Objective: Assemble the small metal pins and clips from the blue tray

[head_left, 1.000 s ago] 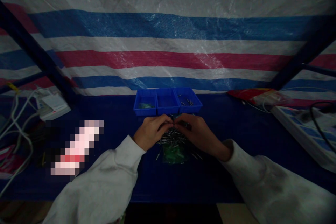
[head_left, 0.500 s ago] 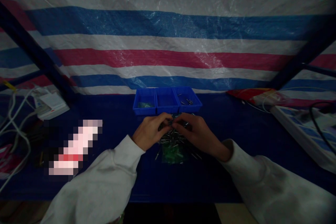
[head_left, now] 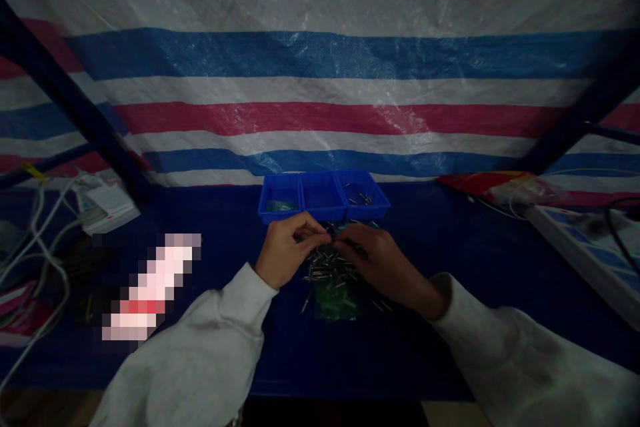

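My left hand [head_left: 286,247] and my right hand [head_left: 383,260] meet fingertip to fingertip above a pile of thin metal pieces [head_left: 330,268]. Both are closed in a pinch; whatever lies between the fingertips is too small and dark to name. A green plastic bag [head_left: 336,300] lies at the near side of the pile. Just beyond the hands stands a blue three-part tray [head_left: 323,195]. Its left compartment holds a small clear bag [head_left: 281,205], the middle one shows nothing inside, and a few metal pieces [head_left: 364,199] lie in the right one.
White cables [head_left: 37,233] and a white box [head_left: 110,207] are on the left of the blue table [head_left: 310,360], near a blurred pale object [head_left: 150,287]. A red packet [head_left: 490,185] and a large white-edged box [head_left: 580,247] lie right. Striped sheeting [head_left: 325,53] hangs behind.
The whole view has shifted slightly, with things appearing a little lower and further right. My right fingers have closed in more beside my left fingertips; both hands stay over the pile.
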Demonstrator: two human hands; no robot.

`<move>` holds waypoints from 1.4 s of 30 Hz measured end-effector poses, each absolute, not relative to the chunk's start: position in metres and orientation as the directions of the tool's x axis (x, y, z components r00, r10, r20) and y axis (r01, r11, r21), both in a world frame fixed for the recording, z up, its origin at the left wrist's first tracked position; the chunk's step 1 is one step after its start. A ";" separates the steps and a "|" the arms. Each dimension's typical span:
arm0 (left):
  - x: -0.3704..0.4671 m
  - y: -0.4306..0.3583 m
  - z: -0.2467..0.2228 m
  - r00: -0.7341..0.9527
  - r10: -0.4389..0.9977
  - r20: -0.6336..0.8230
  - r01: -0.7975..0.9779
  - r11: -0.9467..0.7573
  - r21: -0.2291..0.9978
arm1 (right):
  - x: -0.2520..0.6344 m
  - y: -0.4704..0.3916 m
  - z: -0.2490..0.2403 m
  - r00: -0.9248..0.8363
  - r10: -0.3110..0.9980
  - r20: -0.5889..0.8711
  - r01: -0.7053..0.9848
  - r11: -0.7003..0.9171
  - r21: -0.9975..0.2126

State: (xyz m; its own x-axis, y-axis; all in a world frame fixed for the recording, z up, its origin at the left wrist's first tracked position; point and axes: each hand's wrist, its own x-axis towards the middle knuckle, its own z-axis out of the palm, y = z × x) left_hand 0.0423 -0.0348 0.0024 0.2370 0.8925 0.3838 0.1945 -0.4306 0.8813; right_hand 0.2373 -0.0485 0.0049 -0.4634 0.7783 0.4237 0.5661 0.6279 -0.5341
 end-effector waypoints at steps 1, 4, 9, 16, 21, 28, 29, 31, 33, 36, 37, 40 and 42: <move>0.042 -0.035 0.002 0.237 0.898 0.371 0.183 -0.417 0.890 | 0.238 -0.048 0.005 -0.455 0.779 0.431 0.564 0.627 -0.537; 0.043 -0.036 0.001 0.242 0.899 0.366 0.144 -0.406 0.902 | 0.238 -0.046 0.007 -0.438 0.786 0.437 0.548 0.618 -0.563; 0.044 -0.038 0.003 0.249 0.828 0.502 0.205 -0.551 0.809 | 0.245 -0.042 0.013 -0.478 0.829 0.290 0.490 0.526 -0.695; 0.036 -0.038 0.009 0.094 0.706 0.702 0.519 -0.637 0.570 | 0.267 -0.012 0.012 -0.180 0.971 0.159 0.281 0.206 -0.937; 0.035 -0.038 0.006 0.275 0.697 0.662 0.609 -0.659 0.440 | 0.268 -0.004 0.007 -0.135 0.980 0.147 0.297 0.181 -0.937; 0.034 -0.035 -0.003 0.489 0.706 0.513 0.633 -0.692 0.348 | 0.254 -0.025 0.000 -0.472 0.785 0.401 0.666 0.615 -0.421; 0.033 -0.034 -0.004 0.485 0.704 0.519 0.634 -0.692 0.345 | 0.253 -0.028 0.000 -0.501 0.761 0.412 0.670 0.643 -0.372; 0.033 -0.033 -0.005 0.472 0.702 0.533 0.632 -0.691 0.350 | 0.251 -0.032 0.000 -0.536 0.716 0.447 0.656 0.686 -0.314; 0.033 -0.034 -0.004 0.474 0.698 0.536 0.617 -0.698 0.363 | 0.252 -0.035 0.001 -0.554 0.680 0.480 0.629 0.720 -0.293; 0.035 -0.038 0.002 0.445 0.682 0.580 0.602 -0.708 0.369 | 0.255 -0.039 0.004 -0.604 0.656 0.454 0.608 0.747 -0.270; 0.035 -0.040 0.005 0.423 0.679 0.600 0.608 -0.704 0.368 | 0.256 -0.040 0.005 -0.625 0.651 0.430 0.604 0.753 -0.262; 0.033 -0.043 0.012 0.365 0.684 0.631 0.626 -0.682 0.378 | 0.259 -0.042 0.007 -0.675 0.637 0.372 0.580 0.770 -0.266; 0.031 -0.045 0.014 0.360 0.694 0.624 0.620 -0.677 0.396 | 0.261 -0.044 0.010 -0.700 0.631 0.335 0.559 0.776 -0.293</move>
State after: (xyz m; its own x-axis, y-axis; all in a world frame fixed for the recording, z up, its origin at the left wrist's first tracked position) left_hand 0.0313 -0.0445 0.0138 0.3597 0.6941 0.6236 0.6201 -0.6772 0.3961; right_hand 0.2608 -0.0436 0.0102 -0.6999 0.6310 0.3346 0.5593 0.7756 -0.2927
